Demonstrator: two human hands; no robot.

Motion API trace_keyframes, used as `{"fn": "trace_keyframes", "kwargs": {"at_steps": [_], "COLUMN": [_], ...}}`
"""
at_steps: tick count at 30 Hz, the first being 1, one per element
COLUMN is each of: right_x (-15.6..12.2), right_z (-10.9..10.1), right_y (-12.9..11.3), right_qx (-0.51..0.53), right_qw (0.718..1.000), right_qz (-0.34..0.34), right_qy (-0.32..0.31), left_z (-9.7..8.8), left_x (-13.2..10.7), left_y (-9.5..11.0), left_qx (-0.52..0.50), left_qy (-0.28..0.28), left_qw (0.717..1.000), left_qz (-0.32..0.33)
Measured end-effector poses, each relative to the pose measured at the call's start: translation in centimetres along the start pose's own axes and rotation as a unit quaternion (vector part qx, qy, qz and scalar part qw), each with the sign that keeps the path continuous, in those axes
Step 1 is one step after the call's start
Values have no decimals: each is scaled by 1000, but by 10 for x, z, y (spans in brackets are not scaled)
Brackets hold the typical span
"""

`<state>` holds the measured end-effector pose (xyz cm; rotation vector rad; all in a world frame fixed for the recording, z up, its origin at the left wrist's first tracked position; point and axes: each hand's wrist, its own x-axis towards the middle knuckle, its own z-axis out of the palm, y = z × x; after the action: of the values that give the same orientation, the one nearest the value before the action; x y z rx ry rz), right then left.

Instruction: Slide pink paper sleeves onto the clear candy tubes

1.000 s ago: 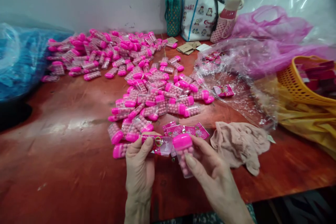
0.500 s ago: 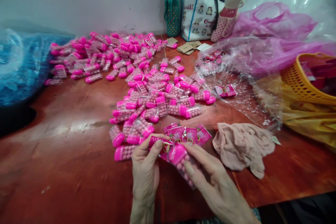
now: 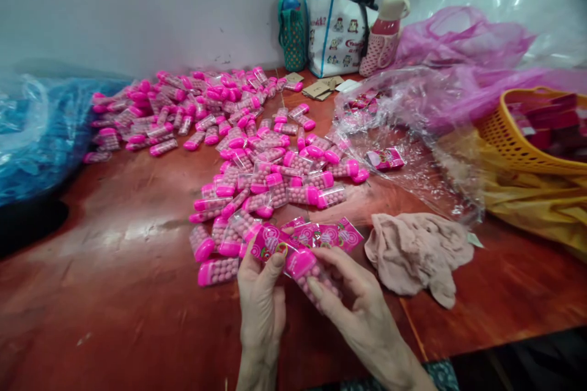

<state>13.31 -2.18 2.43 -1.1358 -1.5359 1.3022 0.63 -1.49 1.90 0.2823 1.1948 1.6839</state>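
Between thumb and fingers, my left hand (image 3: 263, 290) pinches a pink printed plastic sleeve (image 3: 270, 241). My right hand (image 3: 353, 293) grips a clear candy container (image 3: 316, 284) full of small pink balls, its bright pink cap (image 3: 300, 264) tilted up toward the sleeve. The cap's upper edge meets the sleeve; whether it is inside I cannot tell. Just behind my hands lie more flat pink sleeves (image 3: 325, 234). Several filled containers (image 3: 217, 271) rest to the left of my left hand, part of a loose pile (image 3: 275, 162) reaching back.
A beige cloth (image 3: 417, 253) lies to the right. Beyond it are clear plastic wrap (image 3: 413, 134) and a yellow basket (image 3: 518, 134). A blue bag (image 3: 41, 134) stands at the left. Along the wall are a white bag (image 3: 339, 36), a green bottle holder (image 3: 292, 40) and a pink bottle (image 3: 385, 30).
My left hand has turned the sleeve so its printed face shows more. The container's cap stays close against the sleeve. The camera view has shifted slightly.
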Motion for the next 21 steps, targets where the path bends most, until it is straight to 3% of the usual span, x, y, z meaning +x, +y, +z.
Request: {"fn": "trace_keyframes", "kwargs": {"at_steps": [6,11,17,21], "right_x": [2,1,-1,2], "right_z": [1,4,1,-2], "right_y": [4,7,9,8], "right_qx": [-7,-42,-27,34], "right_qw": [999,994,993,997], "right_qz": [-35,-75,-73,-32], "right_qy": [36,73,87,57], "left_z": [3,5,8,5], "left_x": [-2,-10,-10,-7], "left_y": [-9,-14,-13,-12], "left_qx": [-37,-68,-65,-43], "left_qy": [-2,-36,-42,-79], "left_qw": [997,988,984,983], "left_qz": [-62,-131,-157,-160]}}
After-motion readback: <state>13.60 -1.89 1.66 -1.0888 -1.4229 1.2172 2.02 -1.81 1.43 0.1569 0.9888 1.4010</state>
